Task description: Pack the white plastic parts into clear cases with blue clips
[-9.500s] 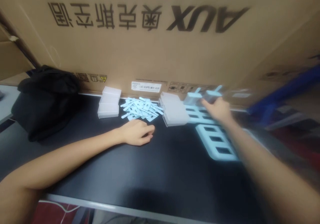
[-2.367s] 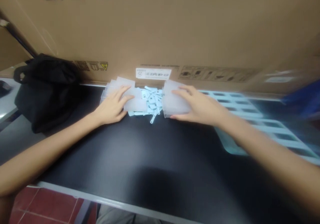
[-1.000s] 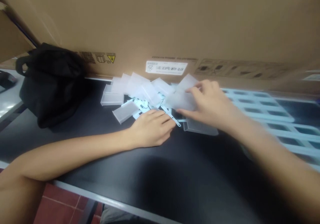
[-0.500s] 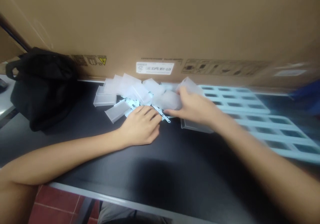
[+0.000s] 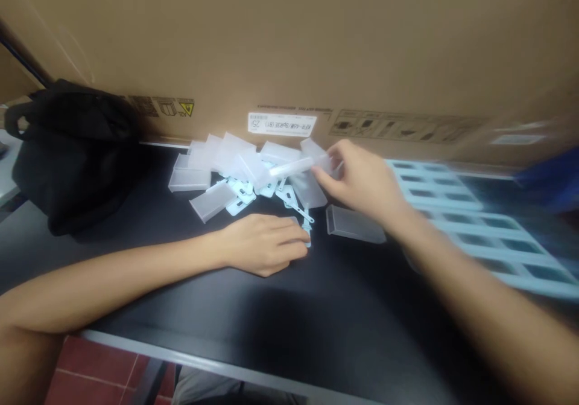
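Note:
My left hand [image 5: 266,245] rests low over the black table with its fingers closed. A small light-blue plastic piece [image 5: 308,236] pokes out at its fingertips. Up and to the right, my right hand [image 5: 362,175] pinches a translucent plastic case [image 5: 315,153] between thumb and fingers at the pile's right end. Several similar frosted cases [image 5: 239,154] lie overlapping there. Among them are light-blue flat pieces with slots [image 5: 242,195], one with a long holed arm [image 5: 298,207]. A single case [image 5: 355,224] lies below my right hand.
Light-blue trays with rectangular openings [image 5: 504,219] lie at the right, partly behind my right forearm. A large cardboard box [image 5: 289,43] stands along the back. At the left sits a black bag [image 5: 75,157]. The black table [image 5: 217,320] has a pale front edge.
My left hand has moved toward me and slightly right, bringing a light-blue piece out from the pile. My right hand has shifted slightly right, and the case at its fingers has changed tilt.

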The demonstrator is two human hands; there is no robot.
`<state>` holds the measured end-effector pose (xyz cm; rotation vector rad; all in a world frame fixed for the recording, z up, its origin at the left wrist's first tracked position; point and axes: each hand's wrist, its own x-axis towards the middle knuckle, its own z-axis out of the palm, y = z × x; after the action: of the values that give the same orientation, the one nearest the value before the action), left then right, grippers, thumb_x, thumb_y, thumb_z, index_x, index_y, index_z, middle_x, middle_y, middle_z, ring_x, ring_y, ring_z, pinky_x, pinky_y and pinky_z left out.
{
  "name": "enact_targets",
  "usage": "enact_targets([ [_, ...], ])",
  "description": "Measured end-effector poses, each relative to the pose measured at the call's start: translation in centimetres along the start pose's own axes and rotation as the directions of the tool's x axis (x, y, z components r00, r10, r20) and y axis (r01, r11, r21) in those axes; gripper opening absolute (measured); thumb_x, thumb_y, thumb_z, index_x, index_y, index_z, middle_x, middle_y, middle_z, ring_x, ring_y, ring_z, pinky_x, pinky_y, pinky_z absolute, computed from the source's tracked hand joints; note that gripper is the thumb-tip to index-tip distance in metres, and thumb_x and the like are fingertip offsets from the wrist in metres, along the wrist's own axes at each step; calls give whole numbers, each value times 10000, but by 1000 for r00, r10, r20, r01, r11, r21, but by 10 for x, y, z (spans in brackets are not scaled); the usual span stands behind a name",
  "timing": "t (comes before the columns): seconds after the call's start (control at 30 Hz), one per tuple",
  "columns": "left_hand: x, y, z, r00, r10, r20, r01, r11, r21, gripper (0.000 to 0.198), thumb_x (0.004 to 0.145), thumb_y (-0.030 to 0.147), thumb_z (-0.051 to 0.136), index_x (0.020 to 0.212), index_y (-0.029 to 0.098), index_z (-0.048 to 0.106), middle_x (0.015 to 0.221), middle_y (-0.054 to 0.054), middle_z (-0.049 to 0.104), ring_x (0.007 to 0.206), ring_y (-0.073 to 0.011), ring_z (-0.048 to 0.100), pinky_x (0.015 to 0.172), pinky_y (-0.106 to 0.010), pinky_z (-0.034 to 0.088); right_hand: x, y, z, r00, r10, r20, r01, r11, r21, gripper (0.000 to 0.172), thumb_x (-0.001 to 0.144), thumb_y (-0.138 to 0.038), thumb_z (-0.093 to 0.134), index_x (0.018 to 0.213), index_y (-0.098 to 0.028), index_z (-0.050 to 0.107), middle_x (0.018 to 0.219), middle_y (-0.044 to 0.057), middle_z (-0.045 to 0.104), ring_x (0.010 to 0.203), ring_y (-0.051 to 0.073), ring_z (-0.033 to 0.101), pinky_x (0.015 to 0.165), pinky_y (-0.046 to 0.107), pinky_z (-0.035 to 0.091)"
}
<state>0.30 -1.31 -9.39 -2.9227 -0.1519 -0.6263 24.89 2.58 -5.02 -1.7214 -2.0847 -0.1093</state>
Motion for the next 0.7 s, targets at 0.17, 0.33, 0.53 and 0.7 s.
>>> enact_targets([
  [0.17,0,0,0,1000,-24,-19,24,1000,2,177,981,104,512,1040,157,670,1181,-94,738,1140,-209,692,941,-316,597,1,0,-4,1000,-2,-31,3,999,34,304,957,-452,509,1095,-217,645,1025,127,755,855,292,696,757,414,491],
  [0.33,2,2,-2,951,-307,-18,308,950,60,168,978,212,541,1099,148,640,1305,-127,697,1313,-321,610,1055,-442,570,-1,2,7,999,-15,32,14,1000,23,442,934,-479,537,1233,-169,636,1151,171,756,960,333,709,792,445,517],
  [0.53,4,5,-5,922,-373,106,368,927,68,169,936,259,518,1061,174,594,1173,-112,664,930,-247,672,764,-386,592,-1,5,17,988,56,141,-58,998,9,502,988,-541,460,1278,-178,649,1092,168,775,983,355,715,800,476,527],
  [0.7,5,3,-7,917,-373,138,372,928,38,211,880,196,534,1083,172,586,1171,-123,627,977,-262,632,820,-396,571,-2,6,13,994,10,113,-7,1000,-31,400,978,-424,467,1217,-224,718,1108,132,785,985,350,717,809,483,534],
])
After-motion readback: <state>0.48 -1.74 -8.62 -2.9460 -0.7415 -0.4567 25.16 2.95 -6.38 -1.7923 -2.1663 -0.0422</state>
